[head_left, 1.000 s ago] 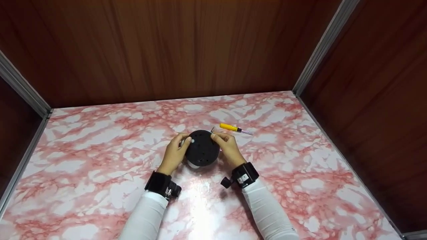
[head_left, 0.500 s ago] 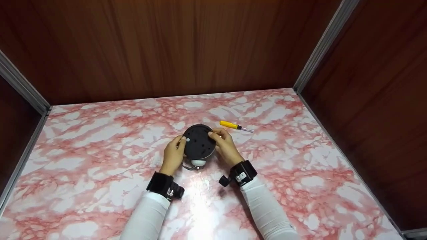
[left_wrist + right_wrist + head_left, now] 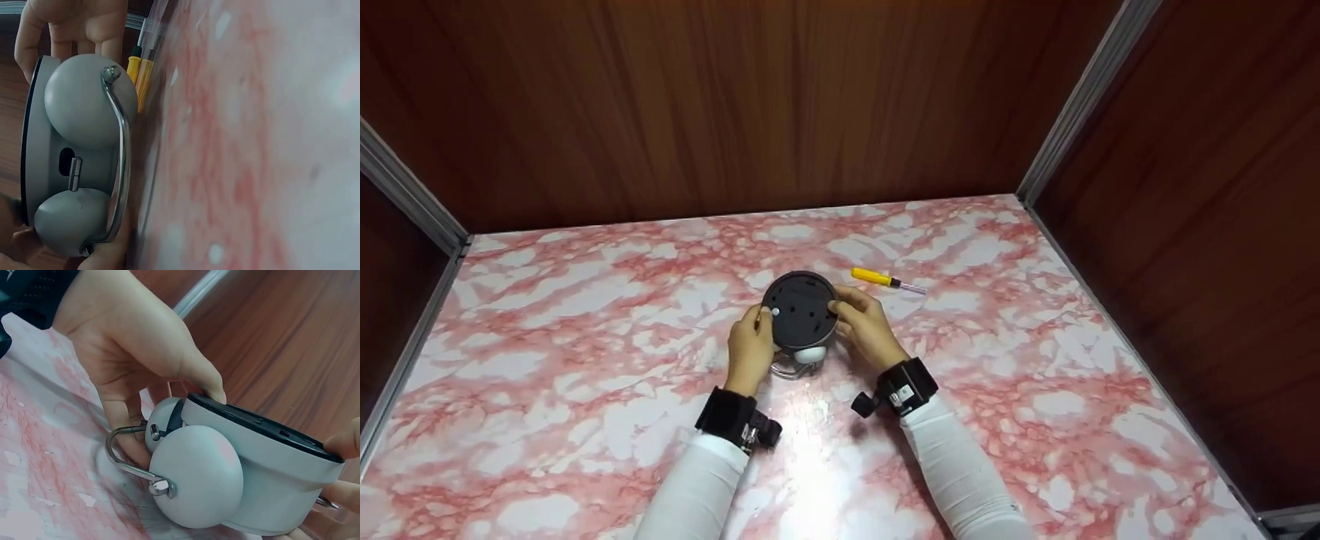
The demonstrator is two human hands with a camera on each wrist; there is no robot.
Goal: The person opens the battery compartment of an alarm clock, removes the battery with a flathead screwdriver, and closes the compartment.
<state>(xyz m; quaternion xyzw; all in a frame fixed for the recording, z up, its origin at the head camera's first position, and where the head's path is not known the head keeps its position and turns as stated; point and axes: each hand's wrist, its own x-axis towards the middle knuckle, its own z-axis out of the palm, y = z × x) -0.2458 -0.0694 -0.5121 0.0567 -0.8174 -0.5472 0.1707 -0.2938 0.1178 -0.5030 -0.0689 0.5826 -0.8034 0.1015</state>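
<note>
A white twin-bell alarm clock (image 3: 799, 311) is held with its black back facing up, its bells (image 3: 810, 355) and wire handle toward the person. My left hand (image 3: 750, 349) grips the left edge, thumb on the back beside a small white knob (image 3: 775, 311). On the opposite edge my right hand (image 3: 870, 326) grips it, thumb on the black back and fingers underneath. The left wrist view shows a small hammer (image 3: 75, 174) between the two bells, under the metal handle (image 3: 122, 163). A thin metal leg (image 3: 327, 502) sticks out at the far end in the right wrist view. The clock's face is hidden.
A screwdriver (image 3: 889, 280) with a yellow handle and dark collar lies on the table behind the right hand. The red-and-white marbled table (image 3: 585, 337) is bounded by a brown wood-look back panel (image 3: 780, 105) and side panels in metal frames.
The clock has tilted and shifted slightly left and away, bringing a bell and the handle into view at its near side. Both hands have kept their grip; the screwdriver stays in place.
</note>
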